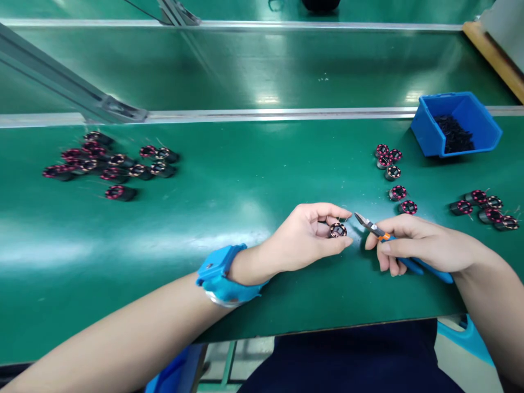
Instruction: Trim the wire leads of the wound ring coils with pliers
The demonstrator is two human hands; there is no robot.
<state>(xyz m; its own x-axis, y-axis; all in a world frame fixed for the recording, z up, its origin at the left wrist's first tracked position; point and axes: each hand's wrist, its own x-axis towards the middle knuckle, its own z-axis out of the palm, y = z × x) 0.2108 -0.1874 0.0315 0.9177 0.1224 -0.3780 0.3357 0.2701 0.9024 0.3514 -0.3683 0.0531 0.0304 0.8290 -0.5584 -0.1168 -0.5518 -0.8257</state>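
Between the thumb and fingers of my left hand (305,237) is a small motor stator (338,230), a round core with copper windings facing up and fine wire ends sticking out. A blue band circles my left wrist. My right hand (421,243) grips a pair of pliers (379,232) with blue and orange handles. Their jaws point left towards the stator and are a short way apart from it. A loose column of similar stators (397,192) stands on the green table just beyond my right hand.
Many stators (120,192) are grouped at the left, and several more (490,215) at the far right. A blue bin (454,125) with small black pieces stands at the back right. A metal rail (262,114) runs across the table, with a slanted grey post (69,76) at left.
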